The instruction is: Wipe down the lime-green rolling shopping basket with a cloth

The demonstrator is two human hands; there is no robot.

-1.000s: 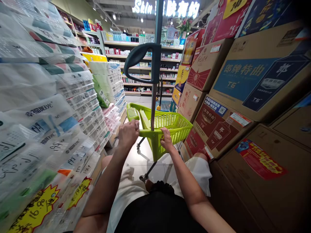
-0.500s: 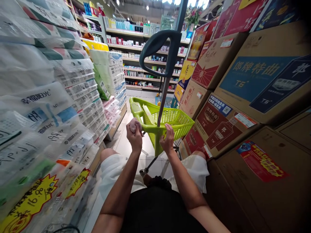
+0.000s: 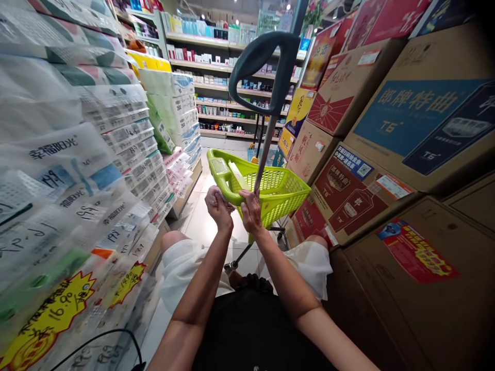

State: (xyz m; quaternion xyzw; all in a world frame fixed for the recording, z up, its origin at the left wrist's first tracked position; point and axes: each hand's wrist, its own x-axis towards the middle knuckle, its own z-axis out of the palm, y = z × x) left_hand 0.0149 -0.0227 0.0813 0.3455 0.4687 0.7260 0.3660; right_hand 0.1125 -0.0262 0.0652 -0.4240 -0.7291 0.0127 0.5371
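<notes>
A lime-green plastic shopping basket (image 3: 286, 191) on a metal pole (image 3: 267, 141) stands between my knees. My left hand (image 3: 221, 215) is closed round a crumpled greyish-pink cloth (image 3: 213, 197), held just below the left part of the basket's near rim. My right hand (image 3: 251, 212) has its fingers bent over that rim beside the pole, gripping it. Above rises a dark blue-grey loop handle (image 3: 282, 67). A pale flat strip (image 3: 237, 175) spans the inside of the basket near its left end.
Stacked packs of tissue paper (image 3: 127, 154) rise close on my left. On the right, cardboard boxes (image 3: 371, 159) are piled high. Shelves of small goods (image 3: 220, 93) cross the far end of the aisle. A black cable (image 3: 116, 332) curves at the lower left.
My right hand has moved left and its fingers have closed over the basket rim. The left hand with the cloth has shifted slightly right. The handle appears farther right and higher.
</notes>
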